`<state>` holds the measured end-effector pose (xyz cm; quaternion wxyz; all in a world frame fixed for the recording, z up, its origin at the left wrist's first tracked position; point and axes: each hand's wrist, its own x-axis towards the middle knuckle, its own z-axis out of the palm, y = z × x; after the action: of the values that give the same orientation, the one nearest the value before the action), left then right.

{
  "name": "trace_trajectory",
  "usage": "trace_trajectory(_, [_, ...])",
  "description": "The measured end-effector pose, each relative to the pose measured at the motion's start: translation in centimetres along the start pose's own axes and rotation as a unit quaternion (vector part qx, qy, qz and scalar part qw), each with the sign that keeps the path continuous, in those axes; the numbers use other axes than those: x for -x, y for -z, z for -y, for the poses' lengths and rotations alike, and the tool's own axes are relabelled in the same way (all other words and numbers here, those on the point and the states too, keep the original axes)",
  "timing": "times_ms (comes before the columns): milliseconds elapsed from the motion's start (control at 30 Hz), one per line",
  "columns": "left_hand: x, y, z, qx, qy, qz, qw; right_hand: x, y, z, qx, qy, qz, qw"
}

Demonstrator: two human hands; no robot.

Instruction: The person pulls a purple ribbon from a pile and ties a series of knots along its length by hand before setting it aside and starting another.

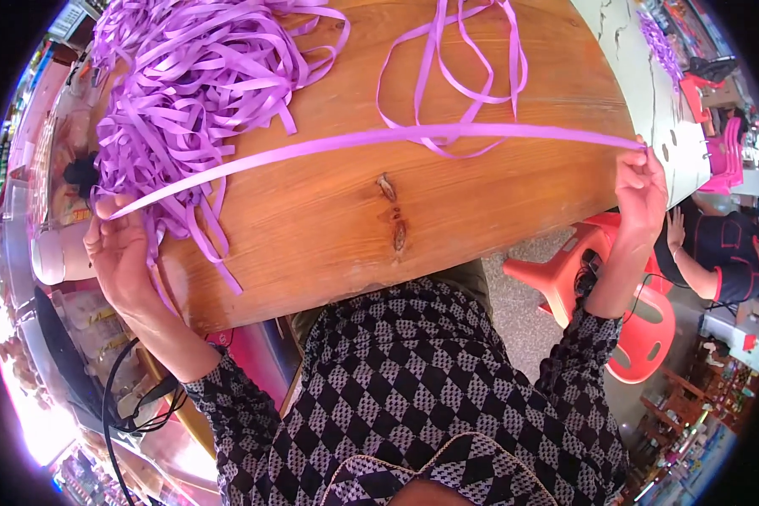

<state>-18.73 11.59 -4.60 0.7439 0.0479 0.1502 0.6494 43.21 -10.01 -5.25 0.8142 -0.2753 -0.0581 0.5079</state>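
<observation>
A long purple ribbon (379, 136) is stretched across the wooden table between my two hands. At the left, my left hand (120, 257) pinches one end of it between thumb and fingers, close to the table's left edge. My right hand (640, 184) grips the other end, out past the table's right edge. Beside and beyond my left hand lies a big tangled heap of purple ribbon (202, 80), with a few strands trailing toward me. Farther off on the table, a few loose ribbon loops (434, 63) lie behind the stretched piece.
The brown wooden table (312, 244) curves before me. A white marbled surface (620, 42) adjoins it at the far right, with more purple ribbon (659, 46). An orange plastic chair (557, 270) stands at right, near another person in dark clothes (729, 249). Black cables (114, 405) hang at left.
</observation>
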Motion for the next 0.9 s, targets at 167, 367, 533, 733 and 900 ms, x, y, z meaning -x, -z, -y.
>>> trace_trajectory(167, [-0.2,0.0,-0.1,0.010,0.053,0.091,0.994,-0.3,-2.4,-1.3,-0.124,-0.038,0.043,0.991])
trace_trajectory(367, [4.4,-4.9,10.6,-0.344,-0.073,0.052,0.935,1.5,-6.1,-8.4,0.360,0.075,0.082,0.926])
trace_trajectory(533, [7.9,-7.0,18.5,-0.458,0.072,0.077,0.883,5.6,-12.3,-14.8,0.522,0.018,0.189,0.832])
trace_trajectory(733, [9.0,-6.2,20.7,-0.416,0.205,0.073,0.883,5.1,-13.4,-17.7,0.552,0.111,0.388,0.730])
trace_trajectory(900, [9.7,-6.4,21.5,-0.458,0.184,0.069,0.867,5.2,-12.9,-18.5,0.591,0.181,0.389,0.684])
